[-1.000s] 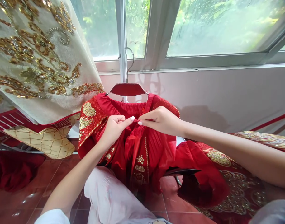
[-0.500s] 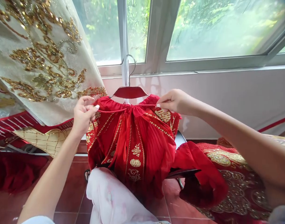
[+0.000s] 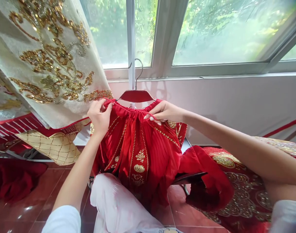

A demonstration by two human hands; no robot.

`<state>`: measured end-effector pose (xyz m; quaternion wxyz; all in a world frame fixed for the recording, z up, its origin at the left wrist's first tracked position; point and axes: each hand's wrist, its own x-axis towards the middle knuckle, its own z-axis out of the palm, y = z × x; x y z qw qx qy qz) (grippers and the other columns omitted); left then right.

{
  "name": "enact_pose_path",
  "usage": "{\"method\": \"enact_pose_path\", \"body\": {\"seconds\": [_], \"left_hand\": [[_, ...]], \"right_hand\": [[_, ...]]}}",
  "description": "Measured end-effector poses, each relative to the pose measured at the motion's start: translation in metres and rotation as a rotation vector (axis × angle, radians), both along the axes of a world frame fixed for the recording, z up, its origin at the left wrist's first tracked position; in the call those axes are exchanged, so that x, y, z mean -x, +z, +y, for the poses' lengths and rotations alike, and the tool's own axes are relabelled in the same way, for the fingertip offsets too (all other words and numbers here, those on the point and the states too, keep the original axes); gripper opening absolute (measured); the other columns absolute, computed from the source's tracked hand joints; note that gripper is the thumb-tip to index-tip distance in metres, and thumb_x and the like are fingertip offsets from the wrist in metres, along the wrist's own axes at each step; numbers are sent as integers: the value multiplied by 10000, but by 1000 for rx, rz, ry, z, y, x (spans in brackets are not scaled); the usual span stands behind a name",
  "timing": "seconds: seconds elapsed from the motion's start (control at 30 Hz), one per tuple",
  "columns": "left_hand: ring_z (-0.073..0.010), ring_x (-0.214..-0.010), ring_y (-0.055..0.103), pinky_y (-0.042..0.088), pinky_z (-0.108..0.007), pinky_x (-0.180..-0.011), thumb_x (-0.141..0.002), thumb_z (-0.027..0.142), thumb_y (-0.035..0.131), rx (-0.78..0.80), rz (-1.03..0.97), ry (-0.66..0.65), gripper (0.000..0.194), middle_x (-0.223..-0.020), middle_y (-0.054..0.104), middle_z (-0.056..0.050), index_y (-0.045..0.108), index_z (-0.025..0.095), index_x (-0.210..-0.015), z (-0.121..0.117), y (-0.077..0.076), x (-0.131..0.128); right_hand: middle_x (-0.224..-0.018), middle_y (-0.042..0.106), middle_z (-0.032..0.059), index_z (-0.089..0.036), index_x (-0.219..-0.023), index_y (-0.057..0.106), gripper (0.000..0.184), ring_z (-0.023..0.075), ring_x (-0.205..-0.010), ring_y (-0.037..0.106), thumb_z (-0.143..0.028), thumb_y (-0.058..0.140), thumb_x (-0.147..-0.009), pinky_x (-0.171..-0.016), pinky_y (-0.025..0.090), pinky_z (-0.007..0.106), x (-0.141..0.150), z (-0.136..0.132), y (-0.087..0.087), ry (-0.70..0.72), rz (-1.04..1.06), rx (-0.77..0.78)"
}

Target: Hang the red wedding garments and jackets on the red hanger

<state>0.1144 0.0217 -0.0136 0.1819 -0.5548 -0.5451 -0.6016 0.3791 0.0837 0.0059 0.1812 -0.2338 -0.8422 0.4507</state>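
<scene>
Red top (image 3: pixel 159 139) is on hanger (image 3: pixel 135 96). R hand (image 3: pixel 162 112) pinches red tie (image 3: pixel 150 114); L hand (image 3: pixel 98 116) half-curled by neck (image 3: pixel 123 110), can't tell its grip. Both closer tog. vs. a sec ago, so tie looks slacker.

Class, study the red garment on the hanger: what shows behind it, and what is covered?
A pale wall and a light upright pole show behind the red garment. It covers whatever lies directly behind, so where the pole ends is hidden.
</scene>
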Motion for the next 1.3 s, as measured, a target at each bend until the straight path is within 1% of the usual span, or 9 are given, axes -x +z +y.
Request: {"method": "enact_pose_path", "body": {"seconds": [0.13,0.27,0.4,0.5,0.6,0.9,1.0,1.13,1.3], "left_hand": [[-93,-544,413,345,-223,-544,-706,261,711,-158,-340,-274,112,-558,521,27,686,157,-674,11,3,-27],[-84,-481,402,309,-226,-478,-626,439,777,146,-377,-595,317,-490,542,11,680,146,-554,4,2,-52],[-80,-490,404,289,-228,-478,-588,432,812,363,-339,-724,314,-544,590,0,736,138,-668,8,-8,-62],[-75,-498,398,277,-227,-485,-610,370,798,363,-333,-731,251,-557,587,3,720,136,-650,16,-15,-61],[-87,-519,429,312,-231,-509,-644,311,740,377,-302,-745,189,-550,566,8,682,135,-609,17,-17,-58],[-129,-672,528,410,-261,-617,-742,208,587,321,-2,-656,60,-770,616,-6,641,182,-737,10,-27,-53],[-206,-917,559,428,-355,-803,-755,194,594,262,259,-370,35,-989,626,-52,627,194,-742,5,-30,-38],[-250,-911,535,370,-425,-844,-737,166,605,241,441,-8,88,-915,627,-68,554,198,-673,-6,-27,-17],[-166,-686,538,414,-322,-674,-723,161,570,257,122,-256,86,-728,612,-14,506,202,-684,-11,-23,-22]], "right_hand": [[-533,521,-23,-122,-1030,734,375,44,-460,356,-403,676,-789,-430,220,203,22,10,-10,-90,360,31],[-529,498,-26,-120,-1011,740,332,54,-480,356,-353,641,-796,-449,274,206,36,5,-16,-249,475,-64],[-569,507,-11,-152,-936,759,261,80,-536,380,-298,570,-831,-493,316,221,34,-4,-25,-279,406,-440],[-549,477,-19,-132,-935,755,290,67,-524,323,-226,488,-875,-516,302,215,33,-7,-31,-286,316,-754],[-613,551,1,-108,-983,736,315,64,-549,373,-200,445,-906,-570,343,206,34,-7,-35,-282,284,-830],[-560,512,-27,-118,-772,677,166,58,-520,392,-209,551,-831,-534,340,212,39,-18,-28,-289,320,-621],[-533,430,-49,-137,-651,578,103,54,-519,354,-132,559,-752,-519,328,209,33,-24,-20,-305,290,-625],[-537,384,-54,-161,-566,429,174,52,-534,326,-41,509,-662,-507,300,210,24,-29,-11,-365,153,-624],[-655,571,-2,-158,-621,499,106,69,-552,469,-82,552,-671,-493,362,217,19,-27,-10,-336,249,-348]]}}
